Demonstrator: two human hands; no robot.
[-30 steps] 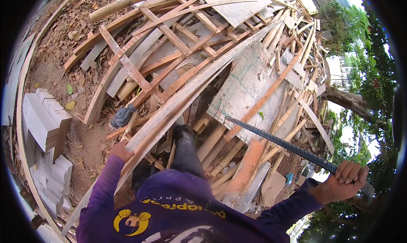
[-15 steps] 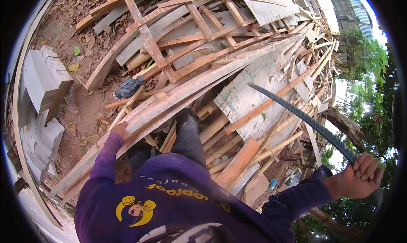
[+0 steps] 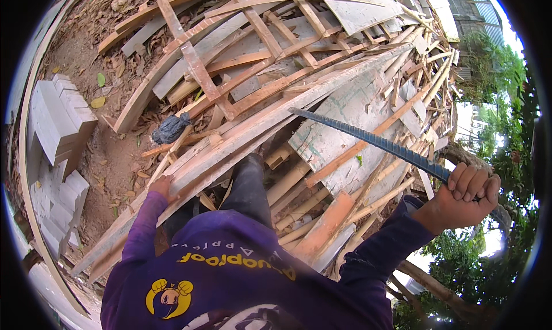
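With the right hand (image 3: 468,195) clenched on the ribbed steel bar (image 3: 374,143), whose tip points to ten o'clock, and the left hand (image 3: 161,187) grasping the long plank (image 3: 259,128), the person does best keeping that plank steady.

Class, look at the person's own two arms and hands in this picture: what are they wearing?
Both arms are covered by long purple sleeves reaching the wrists, part of a purple top with a yellow print on it. The left hand and right hand are bare: no gloves, rings or watch show.
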